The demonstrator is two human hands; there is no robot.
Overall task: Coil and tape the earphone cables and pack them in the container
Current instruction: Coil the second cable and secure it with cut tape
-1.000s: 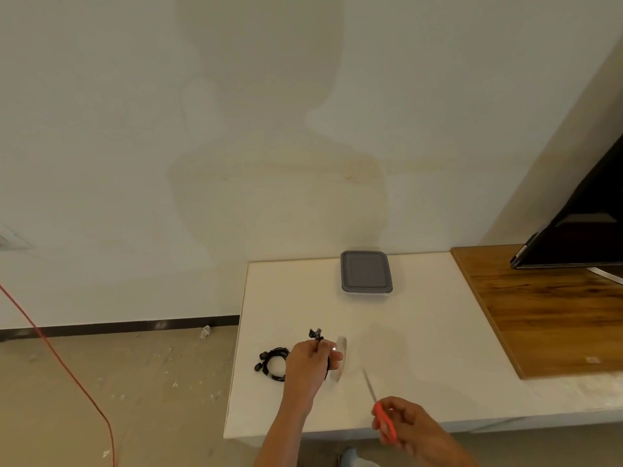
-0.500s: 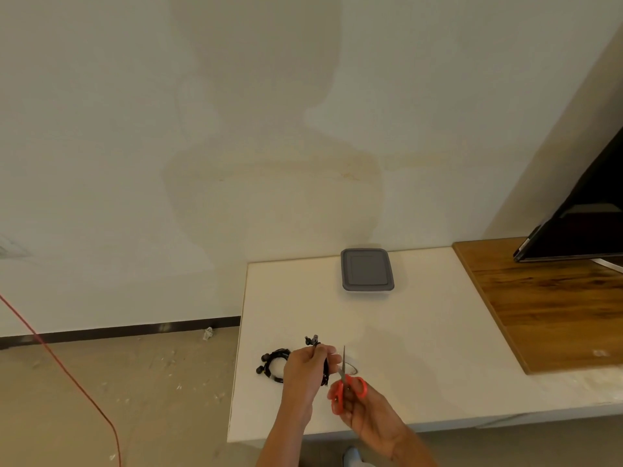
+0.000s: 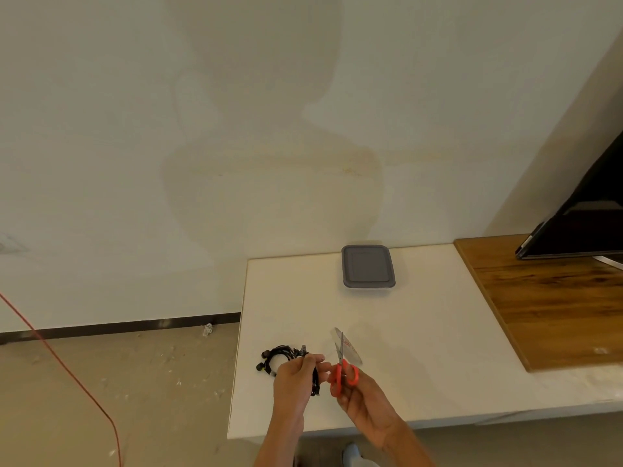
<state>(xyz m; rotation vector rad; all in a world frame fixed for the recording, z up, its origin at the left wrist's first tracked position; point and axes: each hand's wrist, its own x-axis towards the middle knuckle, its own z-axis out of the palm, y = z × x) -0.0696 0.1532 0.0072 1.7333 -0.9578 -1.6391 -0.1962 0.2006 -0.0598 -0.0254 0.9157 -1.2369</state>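
My left hand [image 3: 296,374] holds a coiled black earphone cable [image 3: 315,382] above the white table's front part, fingers pinched round it. Just to its right my right hand [image 3: 362,396] grips red-handled scissors [image 3: 342,370], blades pointing up and away beside a clear tape roll [image 3: 350,347] that lies on the table. A second black coiled earphone cable [image 3: 274,360] rests on the table left of my left hand. The grey-lidded container [image 3: 367,266], lid on, sits at the table's far edge by the wall.
The white table [image 3: 421,332] ends at its left edge near x 700, with bare floor beyond and a red cord [image 3: 64,364] on it. A wooden board [image 3: 556,298] covers the table's right side, with a dark screen [image 3: 583,224] above it.
My right hand has brought the scissors up from the table's front edge to beside my left hand, blades now at the tape roll. My left hand has stayed in place with the cable.
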